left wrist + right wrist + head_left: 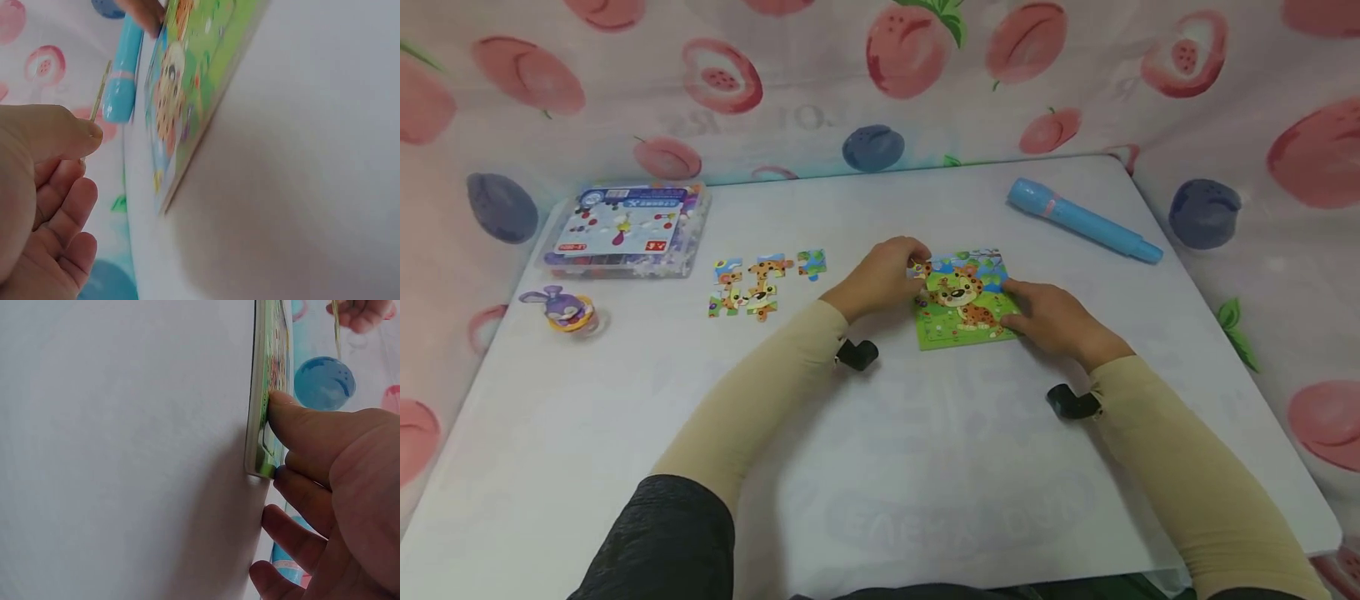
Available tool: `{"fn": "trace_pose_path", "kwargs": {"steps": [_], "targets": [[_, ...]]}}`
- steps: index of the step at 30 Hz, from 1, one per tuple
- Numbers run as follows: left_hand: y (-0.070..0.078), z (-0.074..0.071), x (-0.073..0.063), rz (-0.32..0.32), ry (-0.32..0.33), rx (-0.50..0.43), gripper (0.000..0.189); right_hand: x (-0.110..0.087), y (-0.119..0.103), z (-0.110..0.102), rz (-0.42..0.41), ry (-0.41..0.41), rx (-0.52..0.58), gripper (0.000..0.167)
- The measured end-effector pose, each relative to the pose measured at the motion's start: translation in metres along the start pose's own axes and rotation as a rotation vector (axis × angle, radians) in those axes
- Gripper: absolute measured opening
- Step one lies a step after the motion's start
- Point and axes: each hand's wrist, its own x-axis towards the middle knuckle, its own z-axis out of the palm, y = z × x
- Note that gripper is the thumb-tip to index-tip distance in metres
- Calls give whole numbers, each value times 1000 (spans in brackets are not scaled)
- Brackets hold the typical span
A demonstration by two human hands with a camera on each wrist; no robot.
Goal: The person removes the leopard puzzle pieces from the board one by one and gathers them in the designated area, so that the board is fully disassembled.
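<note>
A square jigsaw puzzle board with a spotted cartoon animal on green and blue lies at the middle of the table. My left hand is over its upper left side, pinching a thin puzzle piece between thumb and forefinger; the left wrist view shows the piece edge-on, above the board. At the board's right edge is my right hand. Its thumb lies on the picture face, with the forefinger against the edge by the corner. Several loose puzzle pieces lie left of my left hand.
A clear plastic box with a printed label stands at the back left. In front of it is a small purple rabbit toy. A blue tube-like stick lies at the back right. Fruit-patterned cloth hangs behind the white table.
</note>
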Motion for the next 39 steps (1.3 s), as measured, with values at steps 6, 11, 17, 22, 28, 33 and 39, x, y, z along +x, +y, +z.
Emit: {"fn": "trace_pose_path", "kwargs": {"steps": [6, 11, 17, 22, 28, 33, 39], "targets": [[-13, -15, -15, -23, 16, 14, 39, -1, 2, -1, 11, -9, -3, 67], [-23, -28, -27, -29, 31, 52, 39, -1, 1, -2, 12, -22, -13, 68], [-35, -40, -40, -40, 43, 62, 38, -1, 1, 0, 25, -20, 5, 67], [-47, -47, -53, -73, 48, 61, 37, 0, 2, 3, 40, -20, 20, 67], [-61, -55, -72, -118, 67, 33, 38, 1, 2, 2, 29, -18, 13, 67], [-76, -62, -86, -124, 80, 41, 37, 1, 1, 1, 14, -15, 0, 67], [-90, -64, -96, -129, 92, 69, 34, 0, 0, 1, 5, -9, -14, 66]]}}
